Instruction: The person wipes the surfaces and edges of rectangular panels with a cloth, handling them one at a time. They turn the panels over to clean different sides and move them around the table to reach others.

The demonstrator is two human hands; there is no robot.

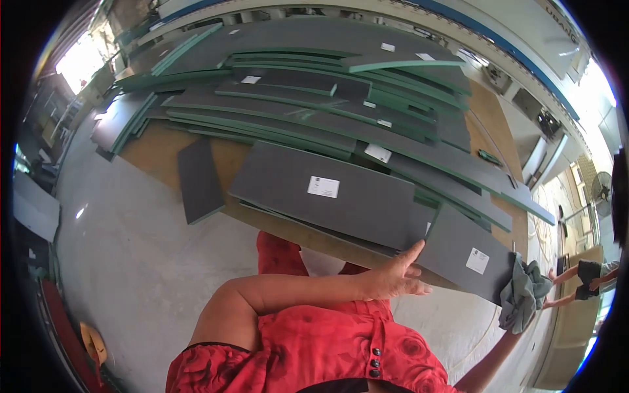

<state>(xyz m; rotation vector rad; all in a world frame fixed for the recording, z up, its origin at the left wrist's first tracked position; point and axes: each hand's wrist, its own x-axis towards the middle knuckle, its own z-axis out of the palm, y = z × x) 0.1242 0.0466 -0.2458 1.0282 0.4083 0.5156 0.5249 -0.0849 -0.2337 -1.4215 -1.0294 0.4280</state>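
My left hand (393, 274) reaches across my body to the near corner of a short dark grey board (452, 239) with a white label (477, 261). One digit rests at the board's corner; the other fingers are spread below its near edge. My right hand, mostly hidden, is closed on a crumpled grey-green cloth (523, 291) at the board's right end. Left of the short board lies a larger dark grey board (282, 180) with a white label (324, 187), on top of another board.
Several dark boards with green edges are stacked across the brown table (154, 147). A narrow dark board (200, 180) juts past its near edge. A green tool (489, 157) lies at the right. Another person's arms (565, 288) show at far right. A fan (601, 187) stands beyond.
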